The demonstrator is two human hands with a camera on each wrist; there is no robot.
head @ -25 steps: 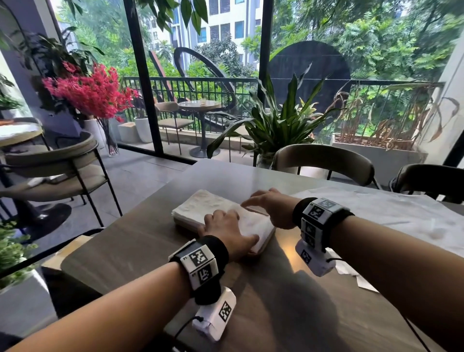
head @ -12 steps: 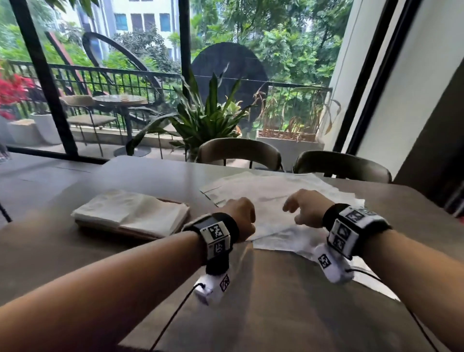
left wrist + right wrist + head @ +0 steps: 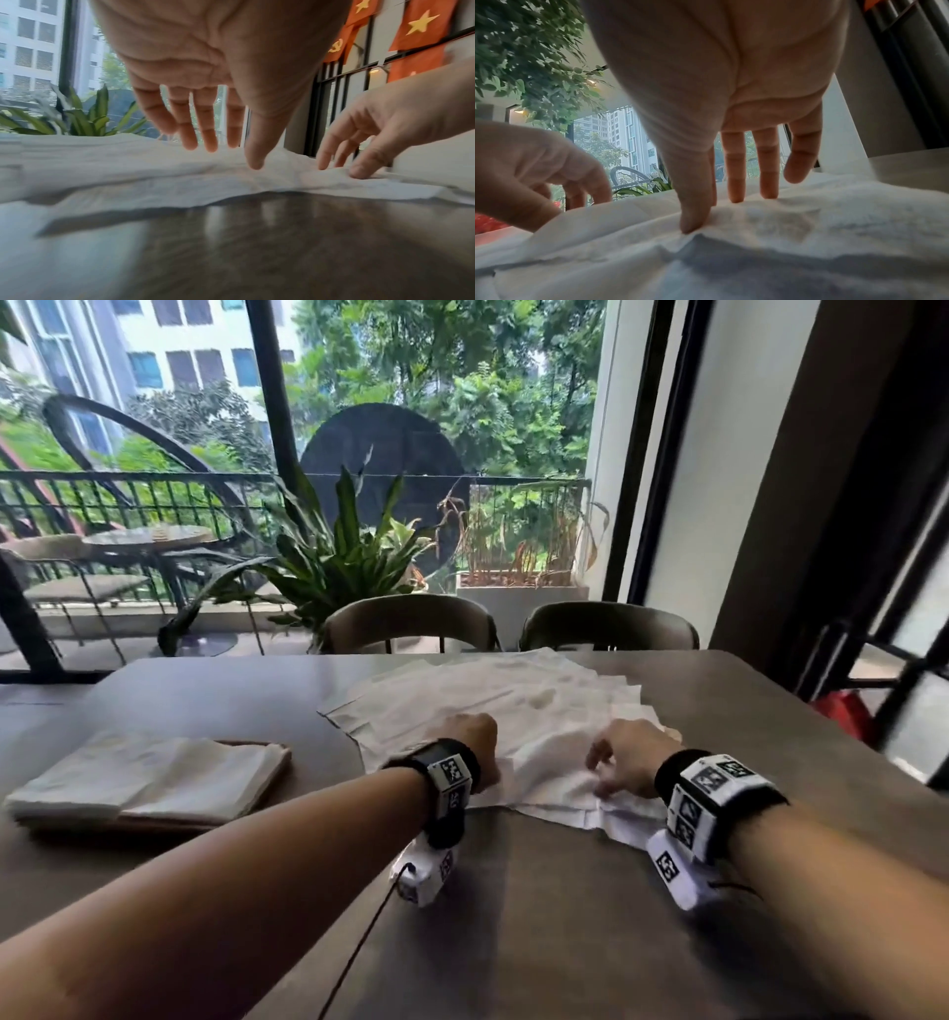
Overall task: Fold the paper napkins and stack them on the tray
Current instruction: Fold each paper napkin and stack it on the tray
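Observation:
A stack of folded white napkins (image 3: 149, 775) lies on a brown tray (image 3: 271, 775) at the table's left. A spread pile of unfolded white napkins (image 3: 518, 706) covers the middle of the table. Both hands are at the pile's near edge. My left hand (image 3: 472, 742) hangs over it with straight fingers (image 3: 205, 138), and its thumb tip touches the paper. My right hand (image 3: 616, 757) has its thumb (image 3: 693, 221) and straight fingertips resting on the top napkin (image 3: 795, 221), which is slightly rumpled there. Neither hand holds anything.
The dark table (image 3: 539, 932) stretches bare in front of me. Two chairs (image 3: 411, 621) stand at its far side, with a potted plant (image 3: 334, 562) and a window behind. A wall and a dark door frame (image 3: 770, 531) close off the right.
Both hands left the folded stack on the tray and moved right to the pile of unfolded napkins. The head view swung right with them.

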